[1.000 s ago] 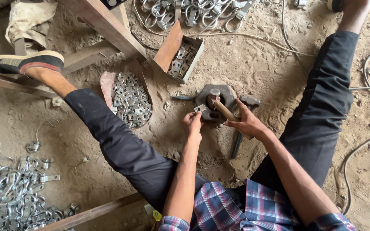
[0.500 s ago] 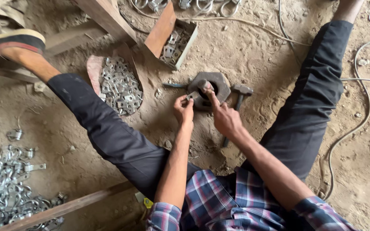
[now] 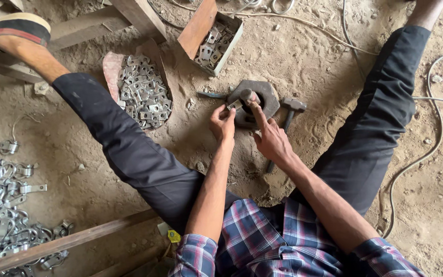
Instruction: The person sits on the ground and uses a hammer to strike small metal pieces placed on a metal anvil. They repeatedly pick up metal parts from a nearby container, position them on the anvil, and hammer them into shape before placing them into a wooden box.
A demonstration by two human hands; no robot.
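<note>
Shifted in closer over half a second. Left hand (image 3: 223, 124) pinching a small flat metal clip (image 3: 234, 105), long axis slanting up-right, onto dark hexagonal iron block (image 3: 255, 100) on sandy floor. Right hand (image 3: 272, 143) fingers together, fingertip on block's round post (image 3: 247, 96). Wooden-handled hammer (image 3: 288, 114) just right.

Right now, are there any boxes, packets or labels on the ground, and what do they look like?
Open brown cardboard box: on the sand beyond the hands, flap raised, full of small silvery metal pieces.
Small yellow tag: by the plaid shirt, near the left elbow; too small to tell more.
Left hand: holds a small silvery metal piece at the grey hexagonal metal block.
No signs or screens.
</note>
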